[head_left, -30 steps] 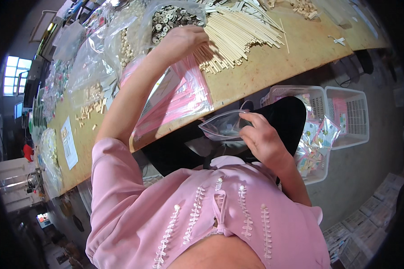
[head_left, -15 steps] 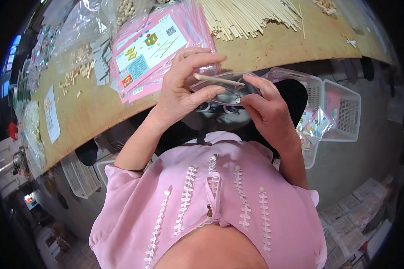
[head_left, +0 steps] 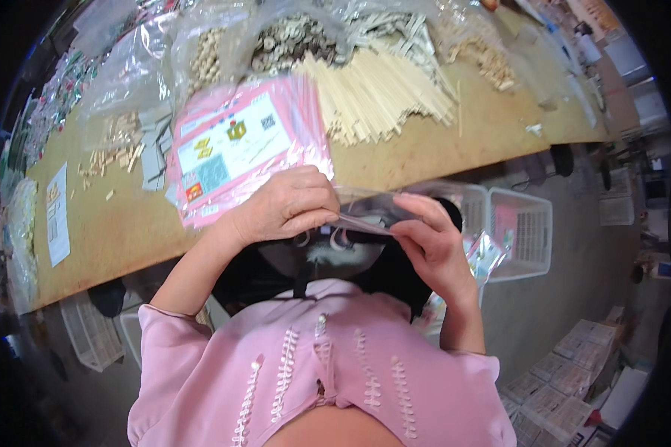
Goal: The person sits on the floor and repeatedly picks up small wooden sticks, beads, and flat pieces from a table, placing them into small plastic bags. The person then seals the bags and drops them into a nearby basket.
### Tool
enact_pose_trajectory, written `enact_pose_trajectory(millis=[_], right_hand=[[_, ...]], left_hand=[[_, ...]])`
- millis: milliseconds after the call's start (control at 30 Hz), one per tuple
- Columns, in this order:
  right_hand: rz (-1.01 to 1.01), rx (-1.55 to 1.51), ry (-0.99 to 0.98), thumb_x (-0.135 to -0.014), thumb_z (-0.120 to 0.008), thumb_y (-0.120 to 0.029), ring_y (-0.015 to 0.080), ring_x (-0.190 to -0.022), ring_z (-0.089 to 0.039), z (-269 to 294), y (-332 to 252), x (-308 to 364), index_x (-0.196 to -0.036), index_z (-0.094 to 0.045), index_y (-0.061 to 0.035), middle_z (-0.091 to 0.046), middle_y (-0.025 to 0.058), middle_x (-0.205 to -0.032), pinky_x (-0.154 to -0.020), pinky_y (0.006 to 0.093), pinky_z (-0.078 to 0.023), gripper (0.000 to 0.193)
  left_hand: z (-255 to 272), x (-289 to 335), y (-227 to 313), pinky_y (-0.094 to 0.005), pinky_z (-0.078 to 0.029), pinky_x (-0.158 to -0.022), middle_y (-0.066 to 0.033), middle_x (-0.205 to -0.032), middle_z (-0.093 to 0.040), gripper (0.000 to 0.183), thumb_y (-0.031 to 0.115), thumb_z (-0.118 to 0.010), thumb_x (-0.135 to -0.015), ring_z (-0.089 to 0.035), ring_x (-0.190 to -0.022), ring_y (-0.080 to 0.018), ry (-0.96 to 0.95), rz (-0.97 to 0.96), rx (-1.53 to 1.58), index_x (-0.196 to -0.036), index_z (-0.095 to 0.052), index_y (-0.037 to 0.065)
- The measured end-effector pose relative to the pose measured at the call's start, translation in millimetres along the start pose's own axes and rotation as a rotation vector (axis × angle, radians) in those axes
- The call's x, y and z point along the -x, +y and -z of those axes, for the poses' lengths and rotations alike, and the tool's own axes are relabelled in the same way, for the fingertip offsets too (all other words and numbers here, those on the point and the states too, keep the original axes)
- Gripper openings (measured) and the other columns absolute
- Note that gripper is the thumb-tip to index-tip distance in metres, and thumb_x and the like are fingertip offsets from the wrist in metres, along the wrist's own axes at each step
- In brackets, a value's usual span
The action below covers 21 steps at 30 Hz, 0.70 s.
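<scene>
In front of my chest a clear plastic bag is stretched between my two hands, just off the table's near edge. My left hand is closed, its thumb and fingers pinching the left side of the bag. At the other side my right hand grips the bag's edge between thumb and fingers. What lies inside the bag is too faint to make out. Beside my left hand rests a stack of pink printed packs in clear wrap. Just beyond is a fanned pile of thin wooden sticks.
The wooden table also bears grey strips, small wood pieces, a bag of wooden balls, dark round parts and a printed sheet. White baskets stand below to the right, one with wrapped packs.
My left hand has closed on the bag; the wooden stick it held no longer shows. The bag is pulled flatter. The view has shifted, bringing more of the table's far side into sight.
</scene>
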State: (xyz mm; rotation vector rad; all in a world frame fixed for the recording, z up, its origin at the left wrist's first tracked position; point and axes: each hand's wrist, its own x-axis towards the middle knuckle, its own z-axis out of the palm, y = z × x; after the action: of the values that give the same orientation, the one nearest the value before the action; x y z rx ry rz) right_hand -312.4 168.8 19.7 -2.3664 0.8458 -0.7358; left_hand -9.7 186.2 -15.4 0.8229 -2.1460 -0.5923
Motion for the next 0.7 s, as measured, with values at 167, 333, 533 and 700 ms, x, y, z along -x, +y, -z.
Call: enact_pose_trajectory(millis=[167,333,533,700], right_hand=[[-0.079,-0.087,0.044,-0.088,-0.077,-0.005,0.0315,-0.109,-0.070,31.6,28.9,-30.6,-0.100,-0.073,-0.0011,-0.073,0.0153,-0.119,-0.095,0.0380,-0.055,0.013],[-0.385,-0.253,0.292,-0.095,-0.072,-0.008,0.0148,-0.091,-0.071,43.3,102.7,-86.2,-0.104,-0.077,-0.0031,-0.077,0.0062,-0.108,-0.082,0.0313,-0.056,0.012],[-0.355,0.024,0.264,-0.092,-0.073,-0.017,0.0168,-0.075,-0.072,32.9,181.6,-193.4,-0.105,-0.079,-0.0044,-0.076,0.0078,-0.080,-0.073,0.0318,-0.056,0.019],[-0.377,0.251,0.306,-0.089,-0.076,-0.029,0.0256,-0.085,-0.074,23.0,246.6,-298.0,-0.100,-0.078,-0.0017,-0.077,0.0143,-0.090,-0.079,0.0364,-0.057,0.030]], left_hand=[[4.8,-47.7,-13.0,-0.0406,-0.051,-0.074,-0.0101,-0.086,-0.064,0.013,0.015,-0.075,-0.094,-0.064,-0.083,-0.0310,0.040,-0.088,0.026,-0.092,-0.069,0.004],[-6.9,-72.2,-31.5,-0.0426,-0.051,-0.072,-0.0104,-0.084,-0.061,0.014,0.017,-0.075,-0.094,-0.062,-0.081,-0.0323,0.031,-0.205,0.076,-0.089,-0.067,0.006],[-30.0,-57.6,-48.4,-0.0408,-0.050,-0.068,-0.0075,-0.084,-0.062,0.011,0.013,-0.077,-0.091,-0.062,-0.078,-0.0285,0.033,-0.298,0.109,-0.088,-0.068,0.008],[-45.6,-49.5,-35.6,-0.0395,-0.050,-0.070,-0.0059,-0.086,-0.055,0.012,0.013,-0.072,-0.090,-0.060,-0.080,-0.0257,0.031,-0.343,0.085,-0.086,-0.061,0.010]])
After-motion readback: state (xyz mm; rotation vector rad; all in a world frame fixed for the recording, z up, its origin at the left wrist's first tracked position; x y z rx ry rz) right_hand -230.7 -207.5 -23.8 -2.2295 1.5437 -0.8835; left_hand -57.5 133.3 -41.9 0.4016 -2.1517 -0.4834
